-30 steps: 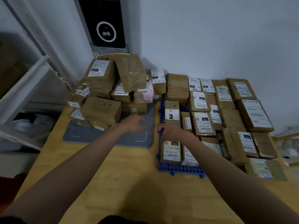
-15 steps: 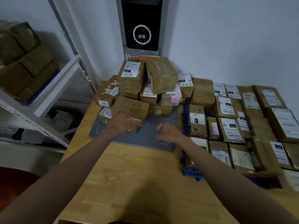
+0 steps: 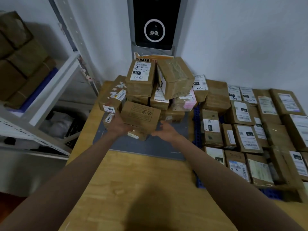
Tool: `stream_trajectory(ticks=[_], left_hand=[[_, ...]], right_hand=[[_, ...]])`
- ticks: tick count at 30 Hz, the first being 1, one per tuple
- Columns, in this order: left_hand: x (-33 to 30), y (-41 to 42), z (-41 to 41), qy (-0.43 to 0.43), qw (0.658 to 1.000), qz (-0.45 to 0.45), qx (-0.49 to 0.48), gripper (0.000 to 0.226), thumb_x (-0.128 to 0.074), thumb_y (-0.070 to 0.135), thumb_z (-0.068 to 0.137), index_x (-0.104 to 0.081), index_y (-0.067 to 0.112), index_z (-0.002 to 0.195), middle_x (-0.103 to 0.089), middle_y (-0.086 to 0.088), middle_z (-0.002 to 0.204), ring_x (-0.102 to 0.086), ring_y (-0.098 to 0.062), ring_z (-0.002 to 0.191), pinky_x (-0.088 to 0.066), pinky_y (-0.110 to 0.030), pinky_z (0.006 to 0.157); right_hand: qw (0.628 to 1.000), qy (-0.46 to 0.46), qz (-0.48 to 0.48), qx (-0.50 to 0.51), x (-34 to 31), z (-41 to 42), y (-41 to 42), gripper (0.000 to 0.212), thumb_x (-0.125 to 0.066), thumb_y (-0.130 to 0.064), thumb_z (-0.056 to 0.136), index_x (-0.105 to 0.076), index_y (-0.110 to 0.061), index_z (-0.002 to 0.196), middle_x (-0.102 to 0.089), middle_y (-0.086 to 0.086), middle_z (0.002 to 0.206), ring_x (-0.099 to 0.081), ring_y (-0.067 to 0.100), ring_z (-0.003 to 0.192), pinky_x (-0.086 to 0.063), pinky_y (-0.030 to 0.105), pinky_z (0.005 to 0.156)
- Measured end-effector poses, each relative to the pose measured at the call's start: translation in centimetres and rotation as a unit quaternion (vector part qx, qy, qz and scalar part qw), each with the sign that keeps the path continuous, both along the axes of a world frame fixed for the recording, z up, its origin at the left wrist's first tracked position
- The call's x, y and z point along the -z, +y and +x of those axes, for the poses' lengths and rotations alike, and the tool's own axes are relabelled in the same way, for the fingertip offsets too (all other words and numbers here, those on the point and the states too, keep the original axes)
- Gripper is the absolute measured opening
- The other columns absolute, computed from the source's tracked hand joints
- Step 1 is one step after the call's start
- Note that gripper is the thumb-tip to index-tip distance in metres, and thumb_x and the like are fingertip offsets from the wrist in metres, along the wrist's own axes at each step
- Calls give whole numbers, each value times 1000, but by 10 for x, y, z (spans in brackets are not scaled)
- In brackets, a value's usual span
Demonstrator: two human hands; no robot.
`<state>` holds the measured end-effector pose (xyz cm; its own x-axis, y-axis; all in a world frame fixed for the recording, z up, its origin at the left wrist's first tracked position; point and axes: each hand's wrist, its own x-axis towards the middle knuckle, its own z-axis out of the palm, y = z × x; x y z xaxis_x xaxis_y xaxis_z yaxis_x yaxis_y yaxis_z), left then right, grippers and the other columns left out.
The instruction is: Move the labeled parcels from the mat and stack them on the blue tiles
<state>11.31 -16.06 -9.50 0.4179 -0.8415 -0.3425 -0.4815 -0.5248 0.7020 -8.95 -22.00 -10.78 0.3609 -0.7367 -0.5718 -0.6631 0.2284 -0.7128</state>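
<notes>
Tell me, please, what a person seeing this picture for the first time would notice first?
First, the untidy heap of brown parcels on the grey mat, in the centre against the wall. Both hands reach for its front box: the left hand is at its near left corner, the right hand is open beside it. On the right, many labeled parcels already cover the blue tiles.
</notes>
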Motion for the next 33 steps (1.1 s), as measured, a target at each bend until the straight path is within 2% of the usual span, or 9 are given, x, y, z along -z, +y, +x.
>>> stream_trajectory(ticks=[4,11,14,16,19,21,24,29,33], left_hand=[[0,-3,-1,51,998,16,-24,106,-78,34,45,-40,12,141,-49,-16,138,-46,-35,128,-48,-49,99],[-2,-1,-16,81,996,3,-36,102,-93,30,46,-46,16,136,-42,-12,137,-48,-29,122,-49,-45,100],[-5,0,-42,51,999,1,-10,99,-94,26,56,-43,10,139,-40,-13,137,-48,-30,122,-44,-43,105],[-8,-1,-63,56,998,-3,27,92,-93,24,58,-47,7,136,-53,-12,133,-54,-28,119,-47,-42,101],[-10,1,-99,63,996,-4,68,83,-91,28,61,-49,10,131,-61,-2,120,-59,-18,101,-51,-25,75],[-13,4,-126,50,994,-18,91,82,-90,29,63,-46,12,131,-57,4,110,-53,-10,88,-39,-14,58],[-16,6,-165,53,989,-24,135,87,-89,24,64,-42,9,136,-56,1,117,-53,-12,94,-43,-18,70],[-26,10,-235,45,977,-32,205,89,-89,25,63,-43,11,138,-57,-3,129,-55,-21,116,-46,-28,87],[-32,18,-299,43,966,-25,253,75,-89,21,63,-54,11,128,-61,-9,125,-58,-21,113,-51,-38,93]], right_hand=[[996,-77,22,40,4,1,-1,53,-67,-3,86,-51,-8,136,-58,6,134,-54,22,123,-45,30,99],[983,-156,-59,79,-13,-32,16,38,-67,9,80,-61,-14,109,-64,-9,97,-62,-5,92,-47,6,70],[986,-101,-97,90,-23,-60,28,41,-69,-1,82,-61,-13,121,-60,3,113,-52,22,118,-49,29,96],[986,-65,-108,108,-28,-83,37,44,-68,-5,84,-58,-12,126,-56,5,115,-43,29,126,-43,43,106],[979,-43,-127,153,-37,-120,55,54,-71,-9,82,-52,-14,133,-54,10,129,-46,29,127,-44,46,105],[972,-34,-139,184,-43,-148,66,55,-71,-9,82,-51,-15,133,-54,7,131,-50,27,125,-48,43,102],[962,-53,-148,225,-52,-191,83,43,-67,-3,83,-53,-23,118,-61,-7,111,-59,20,113,-53,28,81],[947,-59,-168,266,-70,-263,109,51,-65,-2,83,-49,-19,128,-57,-15,103,-58,4,94,-47,16,68],[944,-23,-193,265,-77,-326,128,50,-64,-2,83,-51,-18,128,-57,-4,113,-55,7,95,-45,11,65]])
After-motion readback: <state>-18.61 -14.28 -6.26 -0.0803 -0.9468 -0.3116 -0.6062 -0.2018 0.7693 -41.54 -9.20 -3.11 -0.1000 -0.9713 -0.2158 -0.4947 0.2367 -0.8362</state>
